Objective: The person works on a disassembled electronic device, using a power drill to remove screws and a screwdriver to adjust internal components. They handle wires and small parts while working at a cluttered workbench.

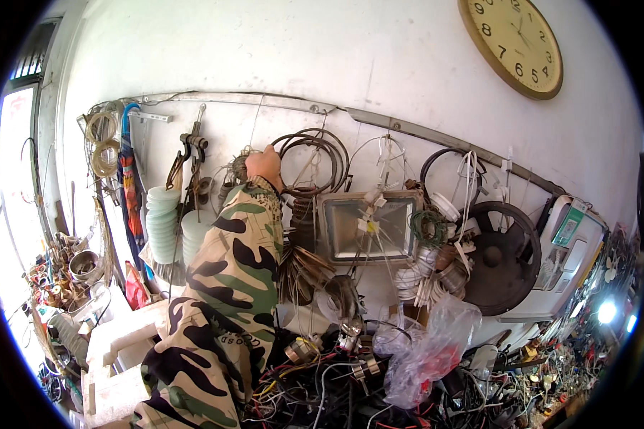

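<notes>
My left hand (264,167), at the end of a raised camouflage sleeve (240,250), reaches up to the things hung on the wall. Its fingers look curled closed, but their tips and whatever they hold are hidden. To its right, against the hand in this view, hangs a coil of dark cable (343,161). On the other side is a tangled bundle of thin wire (237,168). Below the hand, a fan of brown strips (304,275) hangs beside the sleeve. My right hand is out of view.
A metal rail (436,136) carries a floodlight housing (371,225), a black wheel-like disc (501,257), pale ribbed rolls (163,225) and an umbrella (130,186). Underneath lie heaped wires (315,400) and a clear plastic bag (436,350). A round clock (515,46) hangs above.
</notes>
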`<state>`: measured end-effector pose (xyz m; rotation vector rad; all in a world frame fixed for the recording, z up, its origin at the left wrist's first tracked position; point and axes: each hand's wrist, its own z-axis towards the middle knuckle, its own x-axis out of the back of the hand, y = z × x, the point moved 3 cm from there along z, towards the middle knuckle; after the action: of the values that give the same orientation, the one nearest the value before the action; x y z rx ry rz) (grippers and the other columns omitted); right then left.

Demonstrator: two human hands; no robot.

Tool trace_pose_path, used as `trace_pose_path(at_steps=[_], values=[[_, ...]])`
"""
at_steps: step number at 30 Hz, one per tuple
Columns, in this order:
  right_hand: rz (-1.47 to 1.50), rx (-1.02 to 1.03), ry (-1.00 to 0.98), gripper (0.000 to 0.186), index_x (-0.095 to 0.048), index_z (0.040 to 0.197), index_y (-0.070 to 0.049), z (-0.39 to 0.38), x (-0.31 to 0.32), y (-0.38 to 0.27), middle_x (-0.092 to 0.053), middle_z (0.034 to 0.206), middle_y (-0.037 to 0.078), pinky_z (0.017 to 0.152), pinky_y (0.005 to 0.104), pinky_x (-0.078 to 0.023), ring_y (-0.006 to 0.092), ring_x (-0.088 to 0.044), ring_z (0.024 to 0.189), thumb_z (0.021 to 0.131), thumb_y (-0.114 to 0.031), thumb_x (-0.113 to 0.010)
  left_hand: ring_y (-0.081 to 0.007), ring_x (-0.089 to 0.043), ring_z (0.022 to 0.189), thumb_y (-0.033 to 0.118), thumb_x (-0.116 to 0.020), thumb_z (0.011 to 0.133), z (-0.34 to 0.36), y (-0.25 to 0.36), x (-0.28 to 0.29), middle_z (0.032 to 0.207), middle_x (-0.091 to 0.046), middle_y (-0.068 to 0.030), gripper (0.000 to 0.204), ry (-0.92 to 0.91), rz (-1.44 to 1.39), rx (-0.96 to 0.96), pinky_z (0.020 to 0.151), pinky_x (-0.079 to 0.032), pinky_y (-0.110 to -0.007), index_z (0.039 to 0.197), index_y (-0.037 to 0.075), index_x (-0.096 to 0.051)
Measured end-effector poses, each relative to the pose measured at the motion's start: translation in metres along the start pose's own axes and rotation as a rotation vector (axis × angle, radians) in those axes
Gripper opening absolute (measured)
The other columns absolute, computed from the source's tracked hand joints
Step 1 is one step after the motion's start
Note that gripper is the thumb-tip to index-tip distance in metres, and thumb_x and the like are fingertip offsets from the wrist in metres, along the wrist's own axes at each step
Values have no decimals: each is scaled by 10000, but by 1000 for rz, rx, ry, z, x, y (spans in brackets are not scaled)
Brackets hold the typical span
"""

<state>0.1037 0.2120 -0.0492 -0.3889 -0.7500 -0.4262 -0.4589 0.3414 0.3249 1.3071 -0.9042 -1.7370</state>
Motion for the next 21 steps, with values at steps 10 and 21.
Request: trace_pose_path(at_steps=[10, 21], values=[[-13, -3, 6, 291, -652, 1274, -122, 1, 4, 4, -599, 1301, 99, 906, 454, -528, 276, -587, 1131, 996, -188, -593, -175, -485, 462, 295, -585, 977, -57, -1, 15, 611, -548, -44, 349, -56, -170, 88, 430, -342, -346, 789, 8, -650], [-14, 1, 14, 295, -650, 1279, -122, 0, 4, 4, -593, 1317, 98, 915, 454, -527, 277, -584, 1150, 996, -182, -594, -236, -576, 580, 392, -480, 1038, -65, -3, 26, 653, -486, -60, 407, -410, -295, 278, 546, -536, -394, 938, 0, -528]])
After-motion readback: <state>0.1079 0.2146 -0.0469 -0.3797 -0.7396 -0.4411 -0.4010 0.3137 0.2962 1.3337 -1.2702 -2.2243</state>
